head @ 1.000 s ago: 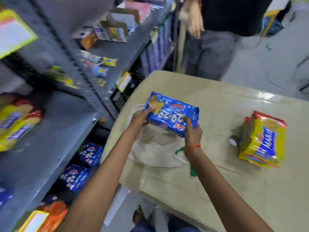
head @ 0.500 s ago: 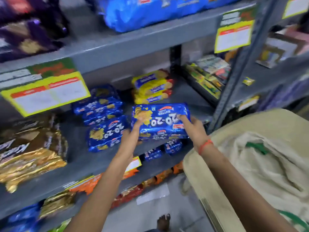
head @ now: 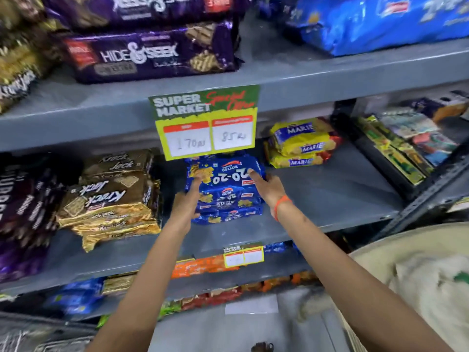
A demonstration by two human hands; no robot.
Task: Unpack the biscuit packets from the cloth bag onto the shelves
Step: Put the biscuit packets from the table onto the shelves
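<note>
A blue 20-20 biscuit packet [head: 225,172] lies on top of a stack of the same blue packets [head: 228,207] on the grey middle shelf [head: 330,196]. My left hand [head: 186,201] grips the packet's left end. At its right end my right hand [head: 266,188], with an orange thread on the wrist, holds on with a finger across the top. The pale cloth bag [head: 429,285] lies crumpled on the beige table [head: 368,247] at the lower right.
Yellow Marie packets [head: 299,144] are stacked right of the blue stack, gold Krack Jack packets [head: 109,199] to its left. A green and yellow price tag [head: 206,123] hangs from the upper shelf just above the packet. Purple Hide & Seek packets [head: 152,54] sit above; orange packets [head: 203,266] fill a lower shelf.
Both hands lifted the blue packet off the bag on the table, swung left to the shelves and moved it forward onto the stack of blue packets.
</note>
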